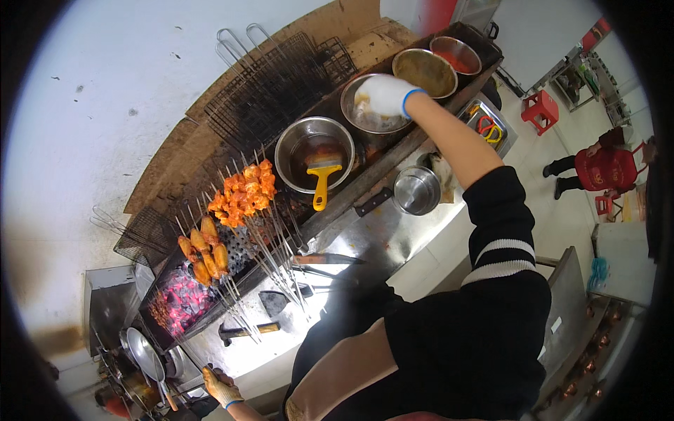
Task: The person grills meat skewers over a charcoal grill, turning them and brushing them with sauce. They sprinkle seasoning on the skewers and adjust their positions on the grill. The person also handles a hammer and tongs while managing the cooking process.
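My left hand (222,387), in a soiled knit glove, grips thin metal skewers at the lower left. Their far ends carry small browned meat pieces (159,310) beside glowing charcoal (184,301) at the grill's end. My right hand (383,94), in a white glove with a blue cuff, reaches into a steel bowl (354,120). Its fingers and the bowl's contents are mostly hidden. Beside that bowl, a steel pot (281,167) of dark sauce holds a yellow-handled brush (321,184). Skewered chicken wings (208,250) and orange marinated meat (245,192) lie across the grill.
Wire grilling baskets (268,89) lean at the back. Bowls of seasoning (425,73) and red powder (457,55) stand far right. The steel counter (345,237) holds a knife (374,202), a hammer (247,330) and a metal cup (417,190). A person in a red apron (605,168) stands beyond.
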`<action>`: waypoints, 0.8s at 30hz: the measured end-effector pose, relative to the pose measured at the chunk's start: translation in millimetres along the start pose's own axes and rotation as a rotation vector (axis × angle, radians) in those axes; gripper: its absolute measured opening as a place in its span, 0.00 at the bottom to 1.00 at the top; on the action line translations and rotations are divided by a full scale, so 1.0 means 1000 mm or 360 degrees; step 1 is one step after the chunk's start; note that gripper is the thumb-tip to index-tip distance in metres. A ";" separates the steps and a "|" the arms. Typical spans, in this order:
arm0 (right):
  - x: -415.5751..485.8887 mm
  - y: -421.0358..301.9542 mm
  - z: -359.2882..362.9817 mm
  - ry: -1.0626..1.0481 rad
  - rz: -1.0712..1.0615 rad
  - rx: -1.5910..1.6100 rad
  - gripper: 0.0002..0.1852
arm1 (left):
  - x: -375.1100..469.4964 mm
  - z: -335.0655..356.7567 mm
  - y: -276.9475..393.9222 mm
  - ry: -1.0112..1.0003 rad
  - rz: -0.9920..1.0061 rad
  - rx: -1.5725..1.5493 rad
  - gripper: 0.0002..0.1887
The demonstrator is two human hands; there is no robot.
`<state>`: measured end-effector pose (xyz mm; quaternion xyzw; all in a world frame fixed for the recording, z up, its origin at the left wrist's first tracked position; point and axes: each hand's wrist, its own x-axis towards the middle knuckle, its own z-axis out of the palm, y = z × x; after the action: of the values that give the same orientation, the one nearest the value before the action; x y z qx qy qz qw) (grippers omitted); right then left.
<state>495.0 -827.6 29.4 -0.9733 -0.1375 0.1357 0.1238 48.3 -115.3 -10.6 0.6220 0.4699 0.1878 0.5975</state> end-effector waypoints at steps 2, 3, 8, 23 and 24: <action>-0.009 0.002 -0.013 0.0046 0.0022 -0.0047 0.16 | 0.001 -0.004 -0.001 -0.0032 -0.0001 0.0042 0.15; -0.014 0.001 -0.018 0.0039 0.0079 -0.0092 0.17 | 0.000 -0.006 -0.001 -0.0042 0.0076 0.0119 0.14; -0.029 0.006 -0.027 0.0268 -0.0224 -0.0020 0.20 | -0.003 -0.003 0.006 0.0129 0.0386 0.0949 0.24; 0.026 0.241 0.054 0.0194 0.0003 -0.0209 0.13 | -0.009 0.002 -0.014 0.0438 0.0811 0.2336 0.28; 0.029 0.266 0.051 0.0091 -0.0073 -0.0078 0.14 | -0.010 0.003 -0.013 0.0473 0.0650 0.2709 0.28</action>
<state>569.1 -1056.2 -99.4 -0.9761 -0.1595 0.1016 0.1068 41.0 -127.2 -19.5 0.8964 0.4027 -0.0435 -0.1799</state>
